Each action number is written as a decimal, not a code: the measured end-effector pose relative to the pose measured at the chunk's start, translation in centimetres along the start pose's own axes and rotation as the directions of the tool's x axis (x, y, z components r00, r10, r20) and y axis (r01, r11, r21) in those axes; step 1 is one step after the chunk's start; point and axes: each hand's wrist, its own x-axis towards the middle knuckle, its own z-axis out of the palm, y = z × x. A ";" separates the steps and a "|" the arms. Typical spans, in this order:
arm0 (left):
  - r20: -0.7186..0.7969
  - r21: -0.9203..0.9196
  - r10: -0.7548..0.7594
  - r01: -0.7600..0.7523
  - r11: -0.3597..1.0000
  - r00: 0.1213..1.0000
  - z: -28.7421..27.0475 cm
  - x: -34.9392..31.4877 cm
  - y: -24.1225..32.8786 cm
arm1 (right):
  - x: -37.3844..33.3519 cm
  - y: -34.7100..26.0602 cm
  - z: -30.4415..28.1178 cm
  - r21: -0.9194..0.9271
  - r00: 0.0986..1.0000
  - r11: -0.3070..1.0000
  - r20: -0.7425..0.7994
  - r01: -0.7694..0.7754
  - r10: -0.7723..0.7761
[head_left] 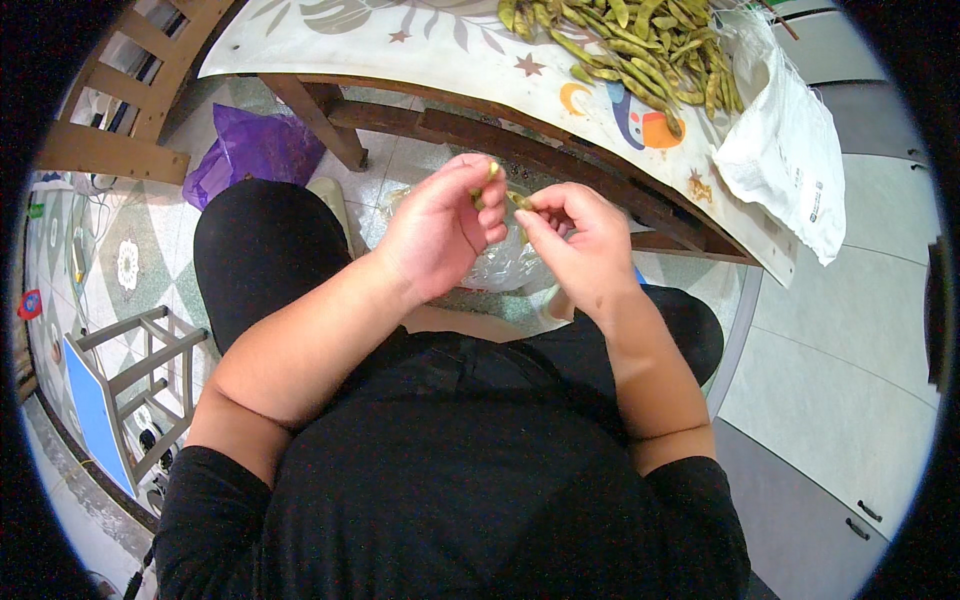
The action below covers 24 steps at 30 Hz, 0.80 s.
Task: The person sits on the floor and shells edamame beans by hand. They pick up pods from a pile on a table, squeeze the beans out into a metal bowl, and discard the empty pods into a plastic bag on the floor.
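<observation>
Pinching a soybean pod [520, 202] between thumb and forefinger, the right hand [583, 232] is just beside the left hand [440, 228], whose fingers are curled, with a small green piece [494, 169] at the thumb tip; whether more lies inside the left palm, I cannot tell. Both hands are in the air in front of the table, above a clear plastic bag [497, 270] between the person's legs. The heap of pods [650, 45] lies on the printed tablecloth [450, 65], next to a white sack [785, 150] which hangs over the table edge. In my judgement, the main danger is dropping: a small bean, pressed too hard, could jump out of the fingertips and miss the bag, landing on the tiled floor [180, 265]. The thin bag could also fold inward if a leg pushes it. Likewise, a pull on the hanging sack might drag some nearby pods toward the edge.
</observation>
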 end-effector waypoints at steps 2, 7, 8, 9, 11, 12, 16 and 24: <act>-0.065 -0.010 0.027 -0.028 1.000 0.998 -0.1 0.1 0.1 | 0.2 0.7 -0.5 -0.169 0.999 0.985 0.043 0.035 -0.028; -0.247 0.045 0.093 -0.084 0.995 0.965 -0.3 0.2 0.5 | 0.3 0.3 -1.4 -0.321 0.993 0.941 0.080 0.105 -0.084; -0.285 0.051 0.088 -0.076 0.996 0.955 -0.5 0.4 0.5 | 0.3 -0.3 -1.6 -0.252 0.994 0.961 0.048 0.110 -0.101; -0.322 0.054 0.083 -0.070 0.996 0.943 -0.8 0.6 0.4 | 0.4 -1.0 -1.9 -0.183 0.993 0.976 0.017 0.117 -0.116; -0.369 0.057 0.073 -0.056 0.997 0.927 -1.1 0.7 0.4 | 1.2 -2.3 -2.6 -0.203 0.977 0.959 -0.041 0.197 -0.209; -0.378 0.058 0.064 -0.046 0.997 0.924 -1.1 0.7 0.4 | 1.9 -2.8 -2.9 -0.250 0.949 0.926 -0.065 0.284 -0.309; -0.411 0.100 0.023 0.020 0.995 0.911 -0.8 0.7 0.6 | 5.7 -4.5 -3.2 -0.493 0.857 0.778 -0.118 0.388 -0.502; -0.366 0.249 0.028 0.069 0.966 0.930 -0.1 0.3 1.1 | 11.6 -5.1 -1.4 -0.814 0.903 0.567 -0.144 0.124 -0.404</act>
